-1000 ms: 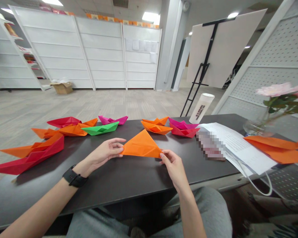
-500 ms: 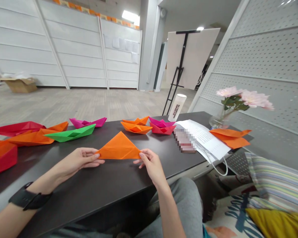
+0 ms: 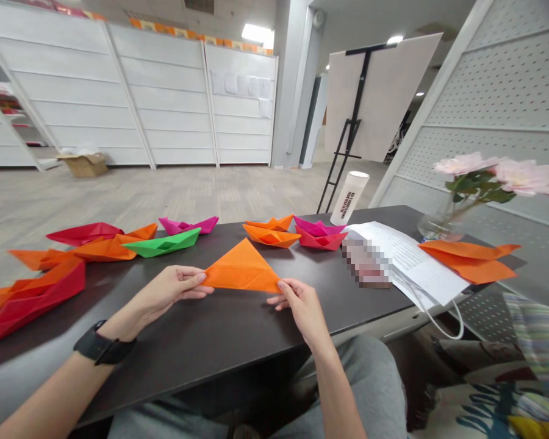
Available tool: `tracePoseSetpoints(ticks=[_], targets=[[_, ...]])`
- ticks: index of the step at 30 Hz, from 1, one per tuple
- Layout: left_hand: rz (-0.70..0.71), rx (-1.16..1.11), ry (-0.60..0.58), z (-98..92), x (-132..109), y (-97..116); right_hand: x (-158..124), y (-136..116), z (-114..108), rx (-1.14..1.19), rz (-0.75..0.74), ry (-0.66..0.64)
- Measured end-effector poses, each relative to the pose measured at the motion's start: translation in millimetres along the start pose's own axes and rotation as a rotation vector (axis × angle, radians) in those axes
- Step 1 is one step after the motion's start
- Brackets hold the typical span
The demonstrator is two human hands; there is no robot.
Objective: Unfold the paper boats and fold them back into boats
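An orange folded paper triangle [image 3: 243,268] lies at the middle of the dark table [image 3: 201,341]. My left hand [image 3: 171,288] pinches its left corner between thumb and fingers. My right hand [image 3: 298,300] pinches the right corner the same way. A black watch [image 3: 101,347] sits on my left wrist. Both hands rest low over the tabletop.
Several paper boats stand behind: green [image 3: 163,244], magenta [image 3: 190,225], orange [image 3: 269,235], red [image 3: 319,239], and big red and orange ones [image 3: 32,292] at left. White papers [image 3: 407,259], orange paper [image 3: 469,259], a flower vase [image 3: 441,222] and a white tube [image 3: 348,198] are at right.
The camera swung right and back partway. Both hands keep their pinch on the orange triangle, which stays in place on the table.
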State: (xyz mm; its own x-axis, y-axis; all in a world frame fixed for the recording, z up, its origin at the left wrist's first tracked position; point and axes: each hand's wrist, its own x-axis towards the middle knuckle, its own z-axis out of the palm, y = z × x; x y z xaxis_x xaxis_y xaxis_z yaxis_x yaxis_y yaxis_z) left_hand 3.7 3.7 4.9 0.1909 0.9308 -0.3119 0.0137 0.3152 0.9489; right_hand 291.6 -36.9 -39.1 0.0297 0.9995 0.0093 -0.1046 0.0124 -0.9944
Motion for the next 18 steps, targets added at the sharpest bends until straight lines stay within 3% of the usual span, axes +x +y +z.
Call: tracePoseSetpoints(ticks=[5, 12, 16, 18], targets=[[0.13, 0.179, 0.035, 1.9, 4.0, -2.9, -1.7, -3.5, 1.7, -0.031, 0.035, 0.051], [0.238, 0.144, 0.0, 2.1, 1.7, -1.0, -1.4, -2.2, -2.3, -0.095, 0.006, 0.036], [0.187, -0.011, -0.07, 5.6, -5.4, 4.6, -10.5, -15.1, 1.7, -0.382, -0.358, 0.192], [0.173, -0.041, -0.079, 9.8, -8.4, 7.2, -22.1, -25.7, 12.0, -0.592, -0.526, 0.17]])
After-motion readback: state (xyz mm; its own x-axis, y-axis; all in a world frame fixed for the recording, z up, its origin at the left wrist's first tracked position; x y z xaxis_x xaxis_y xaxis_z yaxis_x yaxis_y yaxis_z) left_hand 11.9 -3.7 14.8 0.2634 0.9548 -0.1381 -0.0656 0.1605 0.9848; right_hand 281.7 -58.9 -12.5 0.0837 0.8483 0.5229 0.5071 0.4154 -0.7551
